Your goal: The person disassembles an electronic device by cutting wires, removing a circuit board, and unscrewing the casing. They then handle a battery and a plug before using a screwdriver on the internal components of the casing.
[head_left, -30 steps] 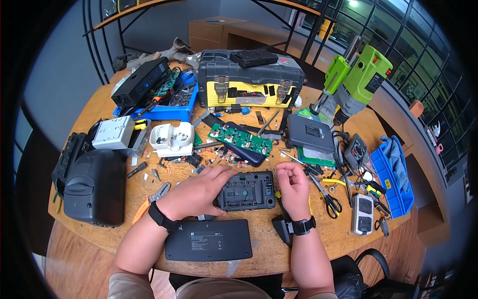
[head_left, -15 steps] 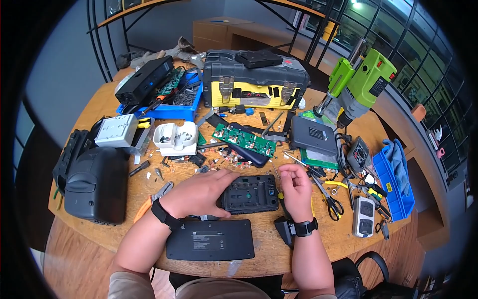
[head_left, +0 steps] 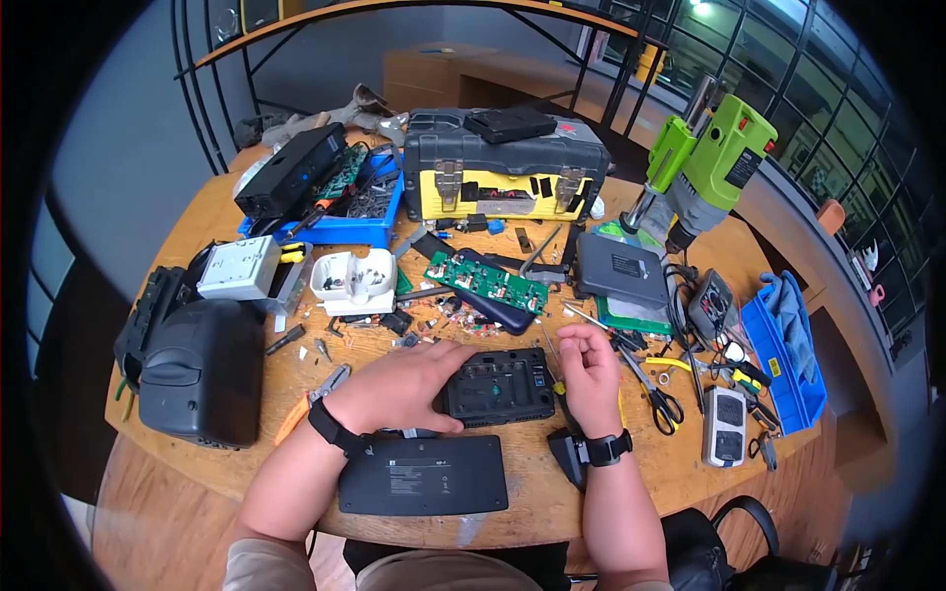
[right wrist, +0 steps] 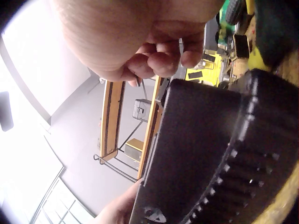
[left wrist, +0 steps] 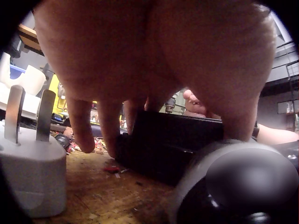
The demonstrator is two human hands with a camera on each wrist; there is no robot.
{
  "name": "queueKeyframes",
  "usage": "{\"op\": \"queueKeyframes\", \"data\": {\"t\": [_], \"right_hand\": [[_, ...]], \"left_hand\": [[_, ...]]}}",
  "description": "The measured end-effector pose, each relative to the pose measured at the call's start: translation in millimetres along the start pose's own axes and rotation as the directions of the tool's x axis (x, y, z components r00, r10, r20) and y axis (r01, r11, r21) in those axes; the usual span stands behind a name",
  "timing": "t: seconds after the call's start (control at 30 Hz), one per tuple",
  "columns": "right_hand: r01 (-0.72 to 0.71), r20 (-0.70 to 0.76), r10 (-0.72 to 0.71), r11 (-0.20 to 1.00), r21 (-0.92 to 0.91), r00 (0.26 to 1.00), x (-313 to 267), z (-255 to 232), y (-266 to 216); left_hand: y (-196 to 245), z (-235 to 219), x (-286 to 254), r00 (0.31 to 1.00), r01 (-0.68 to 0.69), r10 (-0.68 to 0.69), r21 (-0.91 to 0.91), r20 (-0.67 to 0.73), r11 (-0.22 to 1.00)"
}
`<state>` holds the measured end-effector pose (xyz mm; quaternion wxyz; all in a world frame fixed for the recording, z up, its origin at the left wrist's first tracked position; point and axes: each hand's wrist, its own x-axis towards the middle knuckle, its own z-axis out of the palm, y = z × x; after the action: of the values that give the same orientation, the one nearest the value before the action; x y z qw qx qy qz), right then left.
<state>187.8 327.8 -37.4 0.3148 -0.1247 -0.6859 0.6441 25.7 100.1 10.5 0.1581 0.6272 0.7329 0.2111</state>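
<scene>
In the head view, an open black plastic housing [head_left: 500, 386] with recessed compartments lies on the table. My left hand [head_left: 402, 386] grips its left end, thumb at the near edge and fingers at the far edge; the left wrist view shows the thumb and fingers [left wrist: 107, 126] straddling the dark housing. Just right of the housing, my right hand [head_left: 588, 369] is raised with curled fingers and pinches a thin metal tool [right wrist: 181, 45], mostly hidden by the fingers. Nearer my body lies a black labelled cover plate [head_left: 424, 476].
A green circuit board [head_left: 488, 283] and scattered small parts lie behind the housing. Scissors [head_left: 658, 399] and a grey charger [head_left: 724, 426] are at the right. A toolbox [head_left: 507, 167] and green drill [head_left: 724, 158] stand behind; a black case [head_left: 202, 374] is left. A white plug [left wrist: 32, 172] sits beside the left hand.
The head view has shifted slightly, moving the scene a little right in the frame. Both hands keep nearly the same pose around the housing.
</scene>
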Motion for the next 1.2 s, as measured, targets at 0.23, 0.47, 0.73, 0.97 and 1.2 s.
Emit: {"op": "queueKeyframes", "data": {"t": [0.23, 0.47, 0.73, 0.97, 1.2], "right_hand": [[0.051, -0.044, -0.052, 0.998, -0.030, 0.998, 2.7, 0.3, 4.9], [0.125, -0.105, -0.122, 0.992, 0.020, 0.987, 8.7, -6.4, 2.8], [0.194, -0.180, -0.182, 0.980, 0.048, 0.967, 13.6, -8.8, 2.1], [0.185, -0.172, -0.173, 0.981, 0.054, 0.970, 14.5, -10.2, 4.0], [0.157, -0.175, -0.141, 0.984, 0.080, 0.974, 14.0, -9.7, 4.6]], "left_hand": [[0.8, 0.6, -0.6, 0.999, 0.034, -0.034, 0.045, -0.010, 0.998], [26.9, -21.2, 0.8, 0.944, -0.153, 0.200, 0.186, -0.264, 0.970], [93.8, 9.1, 10.8, 0.925, -0.369, 0.312, 0.321, 0.215, 0.872], [97.9, 50.2, 25.4, 0.926, -0.375, 0.314, 0.610, 0.210, 0.698], [99.8, 54.4, 32.1, 0.936, -0.351, 0.206, 0.694, 0.286, 0.628]]}}
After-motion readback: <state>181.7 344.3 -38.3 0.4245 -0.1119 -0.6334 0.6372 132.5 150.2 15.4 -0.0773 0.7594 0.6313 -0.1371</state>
